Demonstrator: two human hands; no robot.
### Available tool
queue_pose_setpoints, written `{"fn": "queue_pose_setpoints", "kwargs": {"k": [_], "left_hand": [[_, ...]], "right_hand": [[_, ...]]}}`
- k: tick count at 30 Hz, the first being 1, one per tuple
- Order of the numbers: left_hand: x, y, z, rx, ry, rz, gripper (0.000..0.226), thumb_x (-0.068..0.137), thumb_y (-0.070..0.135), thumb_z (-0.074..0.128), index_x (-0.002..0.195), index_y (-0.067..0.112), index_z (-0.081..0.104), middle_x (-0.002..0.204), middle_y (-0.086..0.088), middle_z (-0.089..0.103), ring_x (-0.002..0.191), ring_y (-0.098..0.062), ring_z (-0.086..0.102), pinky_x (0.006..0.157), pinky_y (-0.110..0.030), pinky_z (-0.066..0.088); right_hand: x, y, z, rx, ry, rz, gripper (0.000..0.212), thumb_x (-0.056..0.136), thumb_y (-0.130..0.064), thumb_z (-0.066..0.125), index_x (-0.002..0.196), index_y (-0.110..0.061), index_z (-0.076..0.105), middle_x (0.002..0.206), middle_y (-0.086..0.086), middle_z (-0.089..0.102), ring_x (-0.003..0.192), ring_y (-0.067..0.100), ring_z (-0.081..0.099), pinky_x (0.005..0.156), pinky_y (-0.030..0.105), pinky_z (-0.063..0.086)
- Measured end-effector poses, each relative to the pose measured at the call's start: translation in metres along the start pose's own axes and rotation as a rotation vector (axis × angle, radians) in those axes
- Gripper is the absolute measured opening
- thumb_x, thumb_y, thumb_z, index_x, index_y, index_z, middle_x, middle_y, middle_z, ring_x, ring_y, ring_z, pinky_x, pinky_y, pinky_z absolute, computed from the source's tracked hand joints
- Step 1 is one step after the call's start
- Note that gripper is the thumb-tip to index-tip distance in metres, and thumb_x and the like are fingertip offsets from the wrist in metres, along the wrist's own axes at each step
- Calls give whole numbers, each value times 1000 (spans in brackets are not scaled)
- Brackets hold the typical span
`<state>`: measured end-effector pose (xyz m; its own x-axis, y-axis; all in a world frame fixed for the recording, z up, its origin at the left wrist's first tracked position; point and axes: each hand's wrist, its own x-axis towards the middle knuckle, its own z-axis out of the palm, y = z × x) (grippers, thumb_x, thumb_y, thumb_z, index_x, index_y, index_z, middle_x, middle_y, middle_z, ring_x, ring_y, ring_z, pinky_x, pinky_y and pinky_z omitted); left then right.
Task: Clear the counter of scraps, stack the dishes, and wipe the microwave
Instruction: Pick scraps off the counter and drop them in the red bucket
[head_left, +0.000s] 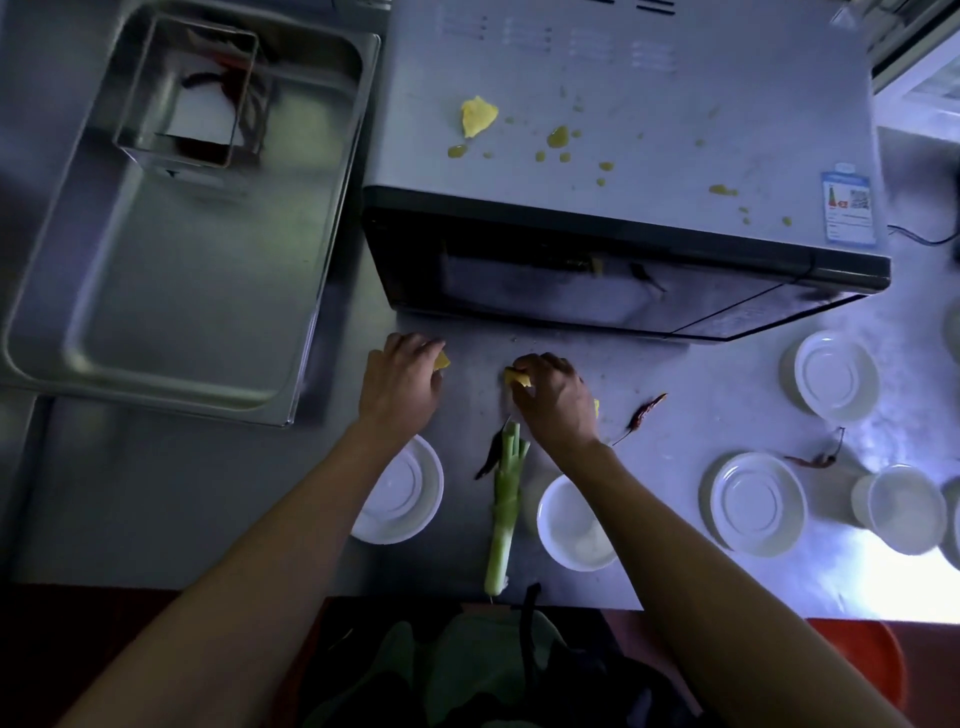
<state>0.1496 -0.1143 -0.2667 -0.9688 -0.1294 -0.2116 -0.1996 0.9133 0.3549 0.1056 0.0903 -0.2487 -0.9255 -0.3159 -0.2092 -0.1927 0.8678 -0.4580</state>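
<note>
My left hand (400, 382) curls round a yellow scrap (442, 360) on the steel counter just in front of the microwave (623, 156). My right hand (553, 400) pinches another yellow scrap (519, 378) beside it. A green leek stalk (505, 499) lies between my forearms with a dark chili (488, 457) next to it. Red dried chilies (644, 413) (821, 454) lie to the right. The microwave top carries a yellow piece (478, 115) and yellow drips (558, 137). White dishes (402, 491) (574, 525) (756, 501) (836, 375) (906, 506) sit scattered on the counter.
A large steel tray (156, 291) stands at the left, with a small steel container (189, 88) holding dark chilies in its far end. A black cable (919, 236) runs behind the microwave's right side. A green cloth (467, 660) and an orange bin rim (862, 654) sit below the counter edge.
</note>
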Motion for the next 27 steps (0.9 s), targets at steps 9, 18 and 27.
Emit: {"fn": "queue_pose_setpoints", "kwargs": {"k": [9, 18, 27], "left_hand": [[11, 0, 1, 43, -31, 23, 27, 88, 14, 63, 115, 16, 64, 111, -6, 58, 108, -29, 49, 82, -43, 40], [14, 0, -2, -189, -18, 123, 17, 83, 1, 62, 92, 15, 57, 95, -1, 62, 92, -27, 56, 67, -38, 46], [14, 62, -5, -264, 11, 329, 17, 80, 0, 66, 90, 13, 64, 93, -3, 64, 90, -27, 58, 74, -34, 44]], "right_hand": [[-11, -2, 8, 12, 35, 56, 18, 89, -19, 67, 107, -18, 71, 98, 7, 67, 90, 29, 63, 68, 34, 51], [-20, 2, 0, 66, 113, 141, 19, 93, -25, 65, 108, -15, 72, 98, 10, 71, 89, 31, 65, 72, 43, 56], [-43, 37, -30, 115, 249, 260, 9, 88, -16, 69, 96, -16, 73, 90, 9, 71, 77, 33, 65, 62, 37, 53]]}}
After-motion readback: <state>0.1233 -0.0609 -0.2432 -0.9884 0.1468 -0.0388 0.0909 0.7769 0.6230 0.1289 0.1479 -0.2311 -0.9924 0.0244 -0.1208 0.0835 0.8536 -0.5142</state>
